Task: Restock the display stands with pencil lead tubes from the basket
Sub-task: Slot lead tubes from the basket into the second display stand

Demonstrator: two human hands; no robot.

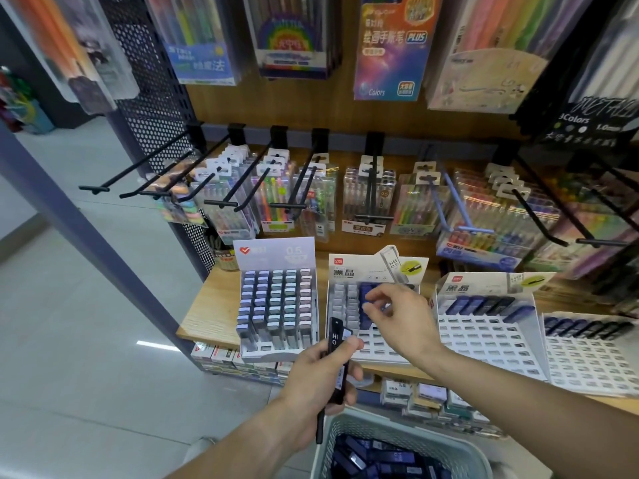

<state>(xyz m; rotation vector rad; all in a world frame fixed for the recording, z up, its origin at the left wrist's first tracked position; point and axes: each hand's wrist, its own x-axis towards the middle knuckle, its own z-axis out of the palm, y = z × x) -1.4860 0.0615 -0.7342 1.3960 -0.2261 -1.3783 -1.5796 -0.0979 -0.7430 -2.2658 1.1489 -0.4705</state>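
So the right hand [397, 316] is out over the middle display stand [371, 344], fingertips pinching what looks like a dark blue lead tube [367, 299] at the column of blue ones near the back. It's blurry there, so I can't swear whether the tube is already seated in a slot or just hovering over it. The left hand [321, 385] is wrapped around a small bunch of black tubes [336, 344], held upright just in front of the stand's lower edge, which is a nice way to feed the other hand without going back down every time. The basket [397, 440] sits right below with a pile of blue and black tubes in it.

If I were doing it: keep the tube upright and lined up with the slot before pushing, since those grid holes look snug and a tilted tube will probably catch on the rim. Fill the column from back to front so your fingers aren't knocking the ones already in. Match colours too, blue beside blue, grey stays in its own columns.

The left stand [276, 305] on the shelf looks full already, while the two right-hand stands [491, 344] have only a back row filled, so there's plenty left to do.
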